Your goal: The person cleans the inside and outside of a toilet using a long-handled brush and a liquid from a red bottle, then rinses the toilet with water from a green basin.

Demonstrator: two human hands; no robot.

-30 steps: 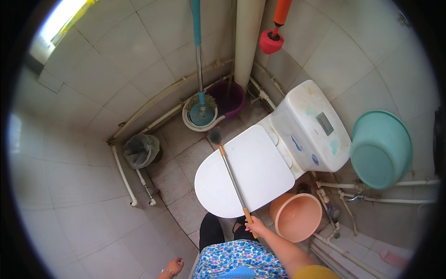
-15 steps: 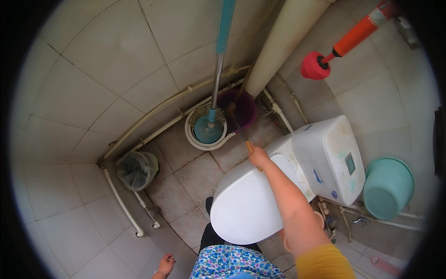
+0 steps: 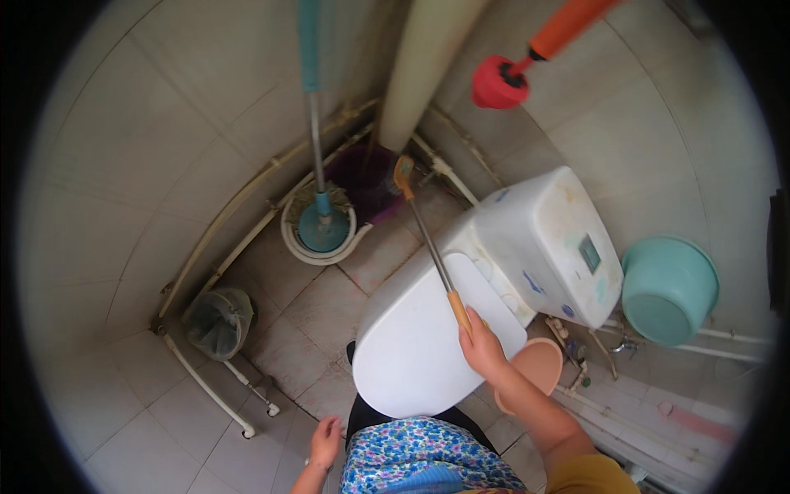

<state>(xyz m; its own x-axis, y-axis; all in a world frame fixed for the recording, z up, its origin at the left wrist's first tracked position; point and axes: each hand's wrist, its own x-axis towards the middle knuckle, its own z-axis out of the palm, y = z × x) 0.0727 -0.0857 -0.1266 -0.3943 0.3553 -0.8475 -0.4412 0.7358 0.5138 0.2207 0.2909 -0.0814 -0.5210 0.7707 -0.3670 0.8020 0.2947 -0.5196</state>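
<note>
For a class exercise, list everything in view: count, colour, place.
Toilet: one, white, centre
Brush: one, orange and silver, over toilet
Mop bucket: one, white, upper left of toilet
Mop: one, teal and silver, in mop bucket
Basin: one, purple, beside mop bucket
Bin: one, dark, clear liner, left
Plunger: one, red and orange, top right
Teal bucket: one, teal, right of toilet
Peach bucket: one, peach, lower right of toilet
Upright pipe: one, cream, far corner
Thin pipes: several, cream, along walls
Tap: one, silver, beside teal bucket
Tiles: many, greyish, walls and floor
Apron: one, floral blue, lower edge
Right hand: one, bare, gripping brush handle
Left hand: one, bare, left of apron
</note>
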